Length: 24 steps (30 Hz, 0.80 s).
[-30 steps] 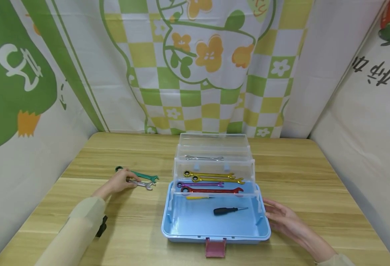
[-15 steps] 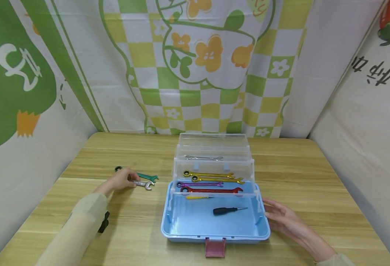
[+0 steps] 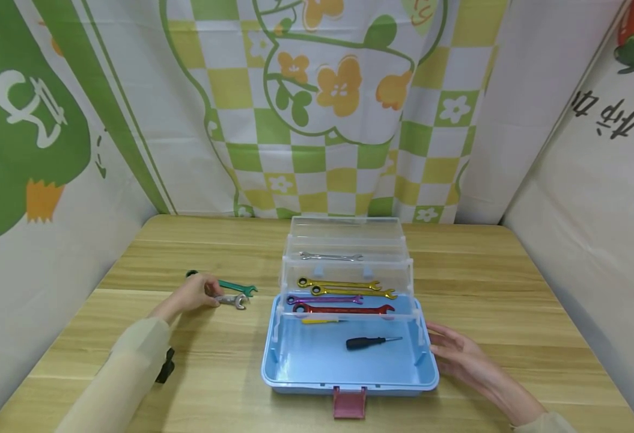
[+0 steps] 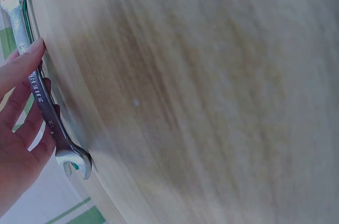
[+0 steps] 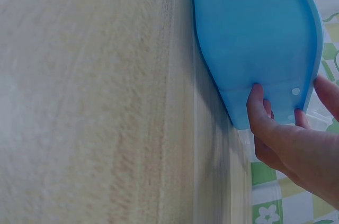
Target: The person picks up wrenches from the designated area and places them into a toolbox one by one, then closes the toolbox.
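Observation:
My left hand pinches a silver open-end wrench at the left of the table. In the left wrist view the thumb lies across the shaft of the wrench, with the fingers behind it. Just beyond lies a green ratcheting wrench, partly hidden by the hand. My right hand rests against the right side of a blue toolbox. In the right wrist view its fairly straight fingertips touch the wall of the toolbox.
The toolbox's clear tiered trays stand unfolded, bearing a silver wrench, two gold wrenches, a purple wrench and a red wrench. Inside the box are a black screwdriver and a yellow-handled tool. A pink latch hangs in front.
The silver wrench in my left hand has shifted slightly to the left. My right hand stays in place against the toolbox.

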Each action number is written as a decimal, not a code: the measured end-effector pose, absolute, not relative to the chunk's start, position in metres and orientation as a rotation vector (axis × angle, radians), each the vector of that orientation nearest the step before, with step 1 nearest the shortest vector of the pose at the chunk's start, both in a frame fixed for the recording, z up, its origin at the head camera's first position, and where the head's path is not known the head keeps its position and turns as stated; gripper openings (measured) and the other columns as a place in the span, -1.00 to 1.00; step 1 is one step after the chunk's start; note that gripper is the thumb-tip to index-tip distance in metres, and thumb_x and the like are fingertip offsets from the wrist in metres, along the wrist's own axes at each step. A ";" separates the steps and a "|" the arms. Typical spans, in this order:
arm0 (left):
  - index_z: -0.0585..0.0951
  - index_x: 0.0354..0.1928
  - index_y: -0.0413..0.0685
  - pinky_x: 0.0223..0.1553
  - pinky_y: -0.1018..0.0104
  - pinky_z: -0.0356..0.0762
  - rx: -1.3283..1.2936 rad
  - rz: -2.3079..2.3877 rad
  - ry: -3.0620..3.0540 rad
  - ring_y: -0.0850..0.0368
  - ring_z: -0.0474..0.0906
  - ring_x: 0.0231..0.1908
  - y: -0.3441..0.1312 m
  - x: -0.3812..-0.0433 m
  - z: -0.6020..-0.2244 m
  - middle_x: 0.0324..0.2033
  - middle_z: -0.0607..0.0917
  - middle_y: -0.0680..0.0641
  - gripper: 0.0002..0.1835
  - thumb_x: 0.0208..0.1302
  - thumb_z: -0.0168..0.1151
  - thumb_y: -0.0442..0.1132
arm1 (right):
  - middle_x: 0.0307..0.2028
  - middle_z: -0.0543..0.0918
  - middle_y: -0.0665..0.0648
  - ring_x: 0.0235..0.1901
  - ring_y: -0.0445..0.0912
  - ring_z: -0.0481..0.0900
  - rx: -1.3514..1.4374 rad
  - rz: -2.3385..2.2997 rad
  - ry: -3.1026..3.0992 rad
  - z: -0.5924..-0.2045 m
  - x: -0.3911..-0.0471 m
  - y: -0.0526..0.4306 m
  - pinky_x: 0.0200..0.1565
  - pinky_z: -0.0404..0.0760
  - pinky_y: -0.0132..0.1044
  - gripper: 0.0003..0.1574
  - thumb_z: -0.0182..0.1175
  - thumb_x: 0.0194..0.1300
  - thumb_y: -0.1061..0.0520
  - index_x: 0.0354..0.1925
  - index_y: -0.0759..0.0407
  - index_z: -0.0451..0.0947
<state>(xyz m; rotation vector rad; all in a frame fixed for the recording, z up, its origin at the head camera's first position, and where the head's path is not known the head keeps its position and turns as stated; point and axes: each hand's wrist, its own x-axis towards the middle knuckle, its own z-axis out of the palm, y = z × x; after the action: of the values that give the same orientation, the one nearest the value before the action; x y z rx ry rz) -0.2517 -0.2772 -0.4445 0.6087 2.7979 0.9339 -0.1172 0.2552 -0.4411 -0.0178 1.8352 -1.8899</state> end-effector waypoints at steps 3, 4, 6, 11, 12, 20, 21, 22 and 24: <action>0.51 -0.56 -0.22 -0.41 0.34 0.43 0.618 0.955 2.774 0.14 0.46 -0.46 -0.279 -0.251 -0.444 -0.52 0.57 -0.03 -0.82 -0.20 0.35 -0.50 | 0.27 -0.09 0.47 0.19 0.09 0.18 -0.007 -1.885 1.843 -0.442 -0.117 0.255 0.12 0.27 -0.02 -0.13 0.04 0.25 0.14 0.31 0.35 -0.22; 0.51 -0.56 -0.22 -0.42 0.35 0.43 0.619 0.961 2.764 0.15 0.45 -0.47 -0.279 -0.250 -0.443 -0.52 0.57 -0.03 -0.82 -0.20 0.35 -0.50 | 0.27 -0.09 0.48 0.19 0.09 0.18 -0.007 -1.885 1.844 -0.442 -0.117 0.255 0.12 0.27 -0.02 -0.13 0.04 0.25 0.13 0.31 0.35 -0.22; 0.51 -0.57 -0.21 -0.43 0.37 0.43 0.610 0.974 2.747 0.17 0.45 -0.48 -0.280 -0.250 -0.442 -0.53 0.58 -0.02 -0.82 -0.20 0.35 -0.49 | 0.27 -0.09 0.48 0.19 0.10 0.18 -0.004 -1.885 1.847 -0.442 -0.117 0.255 0.12 0.27 -0.02 -0.13 0.04 0.25 0.13 0.31 0.35 -0.21; 0.52 -0.58 -0.21 -0.46 0.39 0.43 0.613 0.985 2.733 0.19 0.45 -0.50 -0.282 -0.248 -0.441 -0.54 0.59 -0.02 -0.83 -0.19 0.36 -0.46 | 0.27 -0.09 0.48 0.21 0.14 0.15 0.007 -1.883 1.851 -0.440 -0.117 0.254 0.12 0.27 -0.02 -0.11 0.06 0.24 0.12 0.31 0.35 -0.21; 0.52 -0.58 -0.21 -0.47 0.39 0.42 0.612 0.986 2.734 0.19 0.44 -0.51 -0.282 -0.248 -0.441 -0.54 0.59 -0.02 -0.83 -0.19 0.36 -0.46 | 0.27 -0.09 0.48 0.21 0.15 0.14 0.005 -1.882 1.852 -0.440 -0.117 0.254 0.12 0.27 -0.02 -0.11 0.06 0.24 0.12 0.31 0.36 -0.21; 0.54 -0.57 -0.19 -0.50 0.40 0.42 0.584 0.984 2.741 0.22 0.44 -0.56 -0.283 -0.247 -0.443 -0.60 0.58 0.01 -0.84 -0.19 0.36 -0.45 | 0.26 -0.10 0.49 0.21 0.15 0.14 -0.021 -1.879 1.849 -0.441 -0.117 0.255 0.12 0.27 -0.02 -0.12 0.04 0.25 0.13 0.31 0.38 -0.23; 0.54 -0.57 -0.18 -0.50 0.39 0.42 0.590 0.981 2.743 0.22 0.44 -0.55 -0.283 -0.246 -0.443 -0.59 0.58 0.02 -0.85 -0.19 0.36 -0.45 | 0.26 -0.11 0.50 0.21 0.15 0.14 -0.030 -1.881 1.849 -0.441 -0.117 0.255 0.12 0.27 -0.02 -0.13 0.03 0.26 0.13 0.31 0.39 -0.23; 0.54 -0.57 -0.18 -0.49 0.38 0.42 0.590 0.981 2.743 0.21 0.44 -0.55 -0.283 -0.245 -0.443 -0.59 0.58 0.02 -0.85 -0.19 0.36 -0.44 | 0.26 -0.11 0.50 0.21 0.15 0.14 -0.030 -1.883 1.847 -0.441 -0.117 0.255 0.12 0.27 -0.02 -0.13 0.03 0.26 0.14 0.31 0.39 -0.24; 0.54 -0.56 -0.17 -0.49 0.37 0.42 0.597 0.987 2.743 0.19 0.44 -0.54 -0.283 -0.244 -0.441 -0.59 0.58 0.02 -0.85 -0.18 0.36 -0.43 | 0.27 -0.11 0.49 0.21 0.15 0.14 -0.026 -1.887 1.844 -0.441 -0.118 0.255 0.13 0.26 -0.03 -0.13 0.03 0.26 0.14 0.31 0.39 -0.24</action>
<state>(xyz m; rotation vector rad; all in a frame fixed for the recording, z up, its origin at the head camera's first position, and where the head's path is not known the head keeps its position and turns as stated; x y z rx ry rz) -0.2438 -0.2827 -0.4414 0.5967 2.7433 0.9867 -0.1177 0.2550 -0.4410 -0.0263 1.8435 -1.8871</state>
